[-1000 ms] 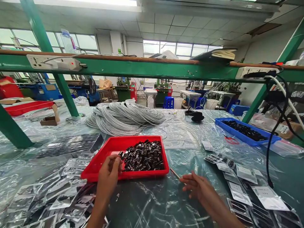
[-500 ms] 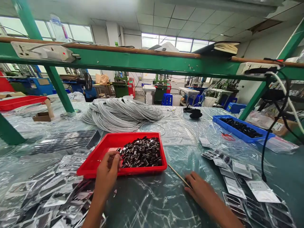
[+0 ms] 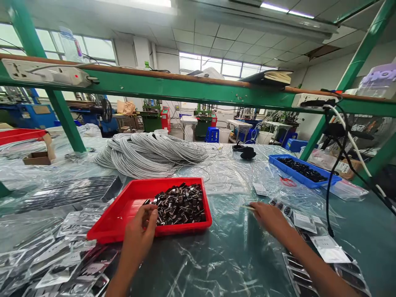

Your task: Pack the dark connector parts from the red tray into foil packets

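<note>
My left hand (image 3: 141,229) is over the near side of a red tray (image 3: 108,231), its fingers curled and pinched. A small black part (image 3: 146,202) shows at its fingertips. Many more small black parts with shiny faces (image 3: 181,206) lie heaped in the right side of the tray. To the right, above the plastic-covered table, my right hand (image 3: 267,216) is closed on a thin pale stick (image 3: 248,207), whose tip points left. Most of the stick is hidden or foreshortened.
Clear packets (image 3: 62,260) pile up at the left, and further packets (image 3: 328,247) lie at the right. A coil of grey cable (image 3: 148,154) sits behind the tray. A blue tray of black parts (image 3: 305,171) stands back right, near a hanging black cord (image 3: 329,198). A green shelf beam (image 3: 173,88) crosses above.
My right hand has moved up and away from the tray with the stick, which now points more sideways. My left hand stays at the tray. The view has shifted slightly.
</note>
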Available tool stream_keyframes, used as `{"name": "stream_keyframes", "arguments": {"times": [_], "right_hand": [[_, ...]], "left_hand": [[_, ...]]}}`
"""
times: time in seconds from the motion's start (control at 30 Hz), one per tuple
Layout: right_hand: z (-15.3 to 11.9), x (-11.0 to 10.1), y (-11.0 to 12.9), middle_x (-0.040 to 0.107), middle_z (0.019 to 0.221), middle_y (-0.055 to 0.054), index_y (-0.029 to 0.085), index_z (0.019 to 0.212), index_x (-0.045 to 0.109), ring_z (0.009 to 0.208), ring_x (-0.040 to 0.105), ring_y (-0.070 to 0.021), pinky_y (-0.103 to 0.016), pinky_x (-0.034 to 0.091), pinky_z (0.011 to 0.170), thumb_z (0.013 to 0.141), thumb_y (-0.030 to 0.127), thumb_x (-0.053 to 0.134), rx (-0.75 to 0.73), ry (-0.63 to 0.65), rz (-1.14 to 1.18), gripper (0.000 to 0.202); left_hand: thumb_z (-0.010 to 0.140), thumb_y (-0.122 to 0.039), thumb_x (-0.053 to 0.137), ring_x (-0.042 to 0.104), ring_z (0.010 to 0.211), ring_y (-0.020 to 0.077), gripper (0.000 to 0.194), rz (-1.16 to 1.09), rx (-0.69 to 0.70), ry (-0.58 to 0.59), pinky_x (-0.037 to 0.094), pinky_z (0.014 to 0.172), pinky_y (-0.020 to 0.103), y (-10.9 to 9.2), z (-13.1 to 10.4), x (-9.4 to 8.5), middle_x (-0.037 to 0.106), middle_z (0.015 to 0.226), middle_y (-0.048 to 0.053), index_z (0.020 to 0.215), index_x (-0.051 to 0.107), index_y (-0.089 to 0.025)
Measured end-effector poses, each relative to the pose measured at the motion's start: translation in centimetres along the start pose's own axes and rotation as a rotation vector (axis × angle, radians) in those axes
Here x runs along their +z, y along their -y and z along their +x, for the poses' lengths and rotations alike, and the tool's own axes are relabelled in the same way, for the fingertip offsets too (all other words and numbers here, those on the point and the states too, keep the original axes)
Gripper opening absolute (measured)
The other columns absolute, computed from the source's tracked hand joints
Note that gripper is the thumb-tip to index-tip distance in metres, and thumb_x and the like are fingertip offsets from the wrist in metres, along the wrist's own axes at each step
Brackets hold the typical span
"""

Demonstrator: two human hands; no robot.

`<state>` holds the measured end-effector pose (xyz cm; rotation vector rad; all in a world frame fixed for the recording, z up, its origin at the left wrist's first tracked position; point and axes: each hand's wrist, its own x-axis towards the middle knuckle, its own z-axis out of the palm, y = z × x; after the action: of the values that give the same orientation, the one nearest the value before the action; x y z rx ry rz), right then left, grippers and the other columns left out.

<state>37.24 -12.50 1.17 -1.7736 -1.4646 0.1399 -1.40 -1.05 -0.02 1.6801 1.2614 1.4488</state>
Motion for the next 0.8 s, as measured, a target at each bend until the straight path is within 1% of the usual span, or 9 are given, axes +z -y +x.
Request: {"name": "stream_keyframes", "arguments": {"times": [0.13,0.17,0.27,0.33,0.4,0.43,0.53,0.6,0.8], "right_hand": [[-3.2,1.0,5.0,0.071,0.068,0.003,0.029,0.090,0.076,0.061,0.062,-0.0163,-0.022,0.041,0.056,0.076,0.029,0.072,-0.209,0.725,0.121,0.014],[-3.8,1.5,6.1,0.073,0.078,0.002,0.030,0.098,0.076,0.069,0.064,-0.0177,-0.023,0.043,0.061,0.077,0.029,0.072,-0.263,0.794,0.143,0.021],[-5.2,3.0,8.6,0.071,0.098,-0.003,0.028,0.105,0.072,0.083,0.062,-0.0203,-0.029,0.043,0.073,0.081,0.024,0.066,-0.281,0.563,0.165,0.025],[-6.4,3.5,9.1,0.066,0.081,-0.002,0.023,0.090,0.072,0.071,0.056,-0.0173,-0.029,0.040,0.067,0.089,0.030,0.057,-0.147,0.433,0.254,0.016],[-8.2,3.7,9.0,0.048,0.059,0.002,0.021,0.071,0.065,0.056,0.043,-0.0139,-0.027,0.032,0.056,0.094,0.045,0.047,0.064,0.435,0.468,0.038],[-9.1,3.8,8.9,0.039,0.054,0.004,0.020,0.064,0.061,0.052,0.036,-0.0127,-0.027,0.028,0.052,0.095,0.052,0.044,0.174,0.447,0.603,0.047],[-11.3,4.5,9.1,0.027,0.052,0.006,0.020,0.053,0.048,0.048,0.023,-0.0104,-0.027,0.019,0.047,0.088,0.060,0.051,0.404,0.459,1.015,0.053],[-11.9,5.5,9.8,0.026,0.051,0.007,0.020,0.051,0.041,0.046,0.021,-0.0092,-0.026,0.018,0.046,0.084,0.059,0.057,0.455,0.434,1.238,0.053],[-10.7,10.6,12.3,0.021,0.044,0.010,0.022,0.048,0.036,0.040,0.013,-0.0066,-0.026,0.012,0.042,0.079,0.056,0.062,0.453,0.416,1.513,0.053]], "left_hand": [[0.073,-0.051,0.066,0.060,0.060,0.0209,0.028,-0.074,0.044,0.041,0.046,0.057,0.029,-1.8,-0.7,1.5,0.066,0.067,0.002,0.080,0.066,-0.024],[0.075,-0.049,0.065,0.059,0.057,0.0200,0.025,-0.065,0.067,0.070,0.045,0.055,0.028,-2.2,-1.3,1.8,0.065,0.065,0.001,0.079,0.066,-0.024],[0.082,-0.041,0.060,0.060,0.056,0.0190,0.017,0.024,0.125,0.226,0.046,0.054,0.028,-3.1,-4.7,2.2,0.066,0.066,0.001,0.082,0.069,-0.026],[0.078,-0.038,0.067,0.068,0.079,0.0236,0.022,0.100,0.176,0.430,0.052,0.070,0.032,-2.9,-8.1,2.0,0.073,0.091,0.006,0.097,0.071,-0.028],[0.065,-0.037,0.079,0.061,0.111,0.0313,0.063,0.168,0.248,0.708,0.050,0.091,0.039,-2.3,-11.7,2.0,0.064,0.128,0.010,0.126,0.062,-0.032],[0.063,-0.034,0.079,0.058,0.116,0.0322,0.073,0.205,0.267,0.862,0.047,0.096,0.041,-2.0,-13.2,2.1,0.061,0.133,0.009,0.132,0.056,-0.035],[0.068,-0.034,0.075,0.052,0.123,0.0329,0.068,0.326,0.226,1.019,0.037,0.104,0.046,-1.7,-16.3,3.1,0.060,0.134,0.008,0.133,0.055,-0.036],[0.063,-0.039,0.078,0.052,0.119,0.0341,0.066,0.385,0.156,0.960,0.037,0.103,0.048,-2.0,-17.2,3.9,0.063,0.127,0.010,0.126,0.060,-0.031],[0.057,-0.042,0.082,0.053,0.118,0.0399,0.059,0.587,-0.050,0.450,0.039,0.100,0.053,-2.2,-18.2,6.4,0.061,0.121,0.017,0.109,0.064,-0.019]]}}
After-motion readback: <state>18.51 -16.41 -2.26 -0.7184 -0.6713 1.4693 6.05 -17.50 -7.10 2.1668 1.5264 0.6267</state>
